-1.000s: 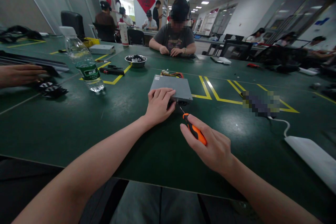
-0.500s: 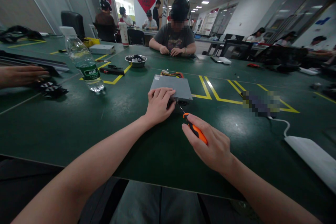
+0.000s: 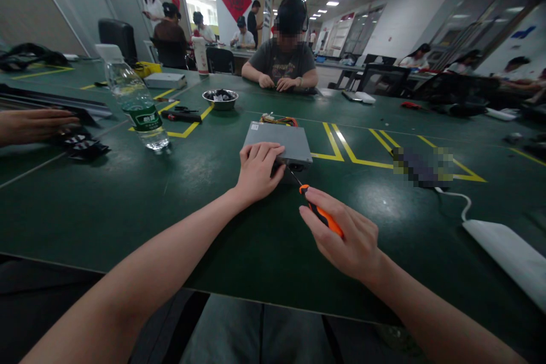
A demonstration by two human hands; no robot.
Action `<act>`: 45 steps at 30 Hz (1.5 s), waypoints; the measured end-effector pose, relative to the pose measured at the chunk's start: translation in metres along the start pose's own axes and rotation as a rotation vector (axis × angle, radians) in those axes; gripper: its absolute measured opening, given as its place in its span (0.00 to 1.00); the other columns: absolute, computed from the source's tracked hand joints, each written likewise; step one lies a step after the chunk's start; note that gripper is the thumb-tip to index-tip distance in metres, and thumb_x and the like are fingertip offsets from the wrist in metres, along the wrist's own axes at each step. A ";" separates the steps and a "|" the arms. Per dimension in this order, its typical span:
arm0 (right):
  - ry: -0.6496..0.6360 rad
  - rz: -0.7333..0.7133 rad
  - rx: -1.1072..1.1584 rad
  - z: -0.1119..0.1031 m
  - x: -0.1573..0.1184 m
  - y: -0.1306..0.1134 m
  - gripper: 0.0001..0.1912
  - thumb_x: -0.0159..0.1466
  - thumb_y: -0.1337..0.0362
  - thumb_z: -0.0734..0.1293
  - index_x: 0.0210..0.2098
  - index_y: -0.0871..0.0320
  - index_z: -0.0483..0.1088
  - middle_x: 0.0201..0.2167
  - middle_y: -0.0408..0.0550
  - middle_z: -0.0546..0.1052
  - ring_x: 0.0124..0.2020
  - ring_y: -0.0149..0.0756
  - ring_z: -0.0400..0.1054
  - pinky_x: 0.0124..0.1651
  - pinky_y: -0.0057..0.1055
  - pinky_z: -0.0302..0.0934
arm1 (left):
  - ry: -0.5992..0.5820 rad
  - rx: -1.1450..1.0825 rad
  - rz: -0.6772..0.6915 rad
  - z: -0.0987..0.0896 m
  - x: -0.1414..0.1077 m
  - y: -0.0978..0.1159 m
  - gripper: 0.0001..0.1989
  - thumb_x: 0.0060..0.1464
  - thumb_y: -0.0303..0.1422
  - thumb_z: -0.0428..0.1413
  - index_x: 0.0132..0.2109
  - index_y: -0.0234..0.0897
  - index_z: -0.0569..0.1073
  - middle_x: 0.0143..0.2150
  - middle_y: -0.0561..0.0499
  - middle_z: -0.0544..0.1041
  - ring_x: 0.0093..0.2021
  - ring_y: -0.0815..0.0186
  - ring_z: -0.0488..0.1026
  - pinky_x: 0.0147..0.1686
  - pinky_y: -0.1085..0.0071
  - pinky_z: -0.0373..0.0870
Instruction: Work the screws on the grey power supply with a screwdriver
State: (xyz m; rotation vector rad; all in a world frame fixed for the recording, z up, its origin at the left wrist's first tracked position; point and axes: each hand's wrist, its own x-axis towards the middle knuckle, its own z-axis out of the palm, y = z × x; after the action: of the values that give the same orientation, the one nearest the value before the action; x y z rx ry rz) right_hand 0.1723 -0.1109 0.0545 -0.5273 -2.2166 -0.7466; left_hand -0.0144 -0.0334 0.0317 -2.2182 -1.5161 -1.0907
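Observation:
A grey metal computer power supply (image 3: pixel 294 139) lies on the green table in front of me, its bundle of coloured cables (image 3: pixel 279 120) at the far side. My left hand (image 3: pixel 261 168) grips its near left corner, fingers over the top and thumb at the near face. In my right hand (image 3: pixel 345 233) is an orange and black screwdriver (image 3: pixel 323 217), held by the handle between thumb and fingers. The screwdriver's thin shaft points up and left to the near face, beside the power socket. Whether its tip sits in a screw is too small to tell.
A water bottle (image 3: pixel 139 105) stands at the left, near another person's hand (image 3: pixel 36 125). Beyond it are a metal bowl (image 3: pixel 220 103) of small parts and a dark tool (image 3: pixel 181 116). A white flat device (image 3: pixel 507 256) with a cable lies right. Someone sits opposite (image 3: pixel 281 57).
My right hand and the screwdriver handle have shifted slightly right and down. My left hand and the power supply stay in place.

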 end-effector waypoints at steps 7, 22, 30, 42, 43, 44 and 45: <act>0.108 -0.027 -0.011 -0.013 -0.004 0.014 0.11 0.53 0.74 0.67 0.36 0.58 0.68 0.39 0.50 0.74 0.43 0.34 0.70 0.41 0.27 0.67 | -0.009 -0.001 0.009 -0.001 -0.001 0.000 0.16 0.55 0.33 0.50 0.51 0.41 0.64 0.53 0.49 0.68 0.54 0.60 0.61 0.52 0.60 0.49; 0.071 -0.034 0.013 -0.005 -0.013 0.024 0.12 0.52 0.76 0.67 0.37 0.60 0.67 0.39 0.52 0.73 0.44 0.35 0.69 0.42 0.28 0.67 | -0.007 0.013 0.026 0.001 -0.001 -0.002 0.16 0.55 0.35 0.50 0.51 0.41 0.64 0.53 0.49 0.68 0.53 0.60 0.61 0.52 0.59 0.49; 0.060 -0.029 0.005 -0.005 -0.007 0.024 0.12 0.53 0.76 0.66 0.36 0.59 0.67 0.39 0.52 0.73 0.42 0.36 0.70 0.42 0.29 0.67 | -0.015 0.011 0.023 0.000 -0.001 -0.002 0.16 0.55 0.34 0.50 0.52 0.41 0.64 0.53 0.49 0.68 0.54 0.60 0.61 0.52 0.59 0.49; -0.041 -0.019 -0.227 -0.006 -0.003 0.000 0.14 0.57 0.70 0.65 0.43 0.55 0.64 0.43 0.55 0.72 0.42 0.36 0.69 0.33 0.23 0.63 | -0.009 0.012 0.026 0.000 -0.001 -0.002 0.16 0.55 0.34 0.50 0.51 0.41 0.64 0.53 0.49 0.68 0.54 0.60 0.61 0.52 0.59 0.49; -0.031 -0.021 -0.241 -0.007 -0.002 0.001 0.13 0.56 0.70 0.66 0.41 0.55 0.65 0.41 0.53 0.73 0.41 0.35 0.70 0.32 0.23 0.63 | -0.007 0.012 0.029 0.000 -0.001 -0.002 0.16 0.55 0.34 0.50 0.51 0.41 0.64 0.53 0.49 0.68 0.54 0.60 0.61 0.52 0.60 0.49; -0.024 -0.021 -0.249 -0.007 -0.001 0.002 0.12 0.56 0.70 0.67 0.39 0.54 0.65 0.39 0.52 0.74 0.40 0.34 0.70 0.33 0.23 0.62 | -0.006 0.013 0.031 0.000 -0.001 -0.002 0.16 0.55 0.34 0.50 0.51 0.41 0.64 0.53 0.49 0.68 0.54 0.60 0.61 0.52 0.60 0.49; -0.023 -0.020 -0.250 -0.008 0.000 0.002 0.11 0.56 0.69 0.67 0.38 0.54 0.66 0.38 0.51 0.75 0.39 0.34 0.70 0.33 0.23 0.62 | -0.006 0.013 0.032 0.000 -0.001 -0.002 0.16 0.55 0.34 0.50 0.51 0.41 0.64 0.53 0.50 0.68 0.54 0.60 0.61 0.52 0.60 0.49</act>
State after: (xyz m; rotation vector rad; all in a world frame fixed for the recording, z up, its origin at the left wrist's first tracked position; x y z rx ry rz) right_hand 0.1775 -0.1144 0.0597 -0.6386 -2.1645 -1.0410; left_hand -0.0166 -0.0332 0.0304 -2.2307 -1.4811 -1.0627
